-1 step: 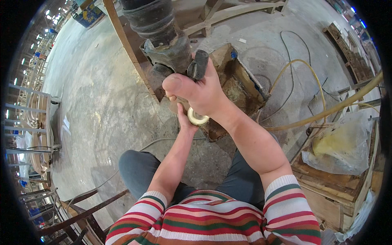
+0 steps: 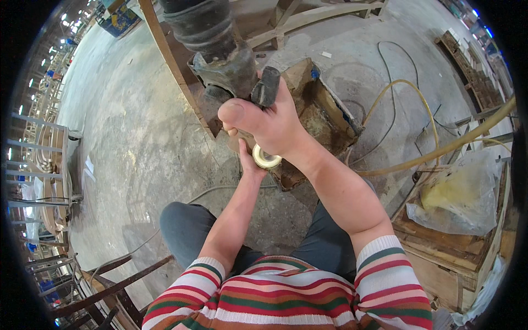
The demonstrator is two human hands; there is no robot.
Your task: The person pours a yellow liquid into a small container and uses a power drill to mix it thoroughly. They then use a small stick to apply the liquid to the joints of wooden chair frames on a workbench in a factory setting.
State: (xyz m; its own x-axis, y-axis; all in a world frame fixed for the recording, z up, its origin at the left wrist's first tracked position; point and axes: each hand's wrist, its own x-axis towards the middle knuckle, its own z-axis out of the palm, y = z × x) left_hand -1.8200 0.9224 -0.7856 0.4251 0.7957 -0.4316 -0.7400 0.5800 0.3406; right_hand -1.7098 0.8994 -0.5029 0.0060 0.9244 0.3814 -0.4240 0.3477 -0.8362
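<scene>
My right hand (image 2: 267, 129) is closed around the lower end of a dark, worn machine head (image 2: 228, 74), its thumb pointing left. A short black rubbery piece (image 2: 266, 87) sticks up beside my thumb and fingers. From the machine head a wide ribbed black hose (image 2: 198, 27) runs up to the top edge. Just below, my left hand (image 2: 251, 160) is closed beside a round cream piece (image 2: 266, 157) with a gold rim and a hollow middle. My right hand hides most of the left fingers. A brownish flat edge shows near the left thumb; its kind is unclear.
A stained open box (image 2: 324, 110) stands on the floor behind my hands. A yellowish hose (image 2: 440, 151) and thin cables curve at the right. A wooden crate (image 2: 440, 242) carries a plastic bag (image 2: 459, 195). A wooden board (image 2: 173, 60) slants at the upper left.
The dark machine head has shifted very slightly, and the knob-like part at its lower left looks smoother now. Both hands stay nearly where they were.
</scene>
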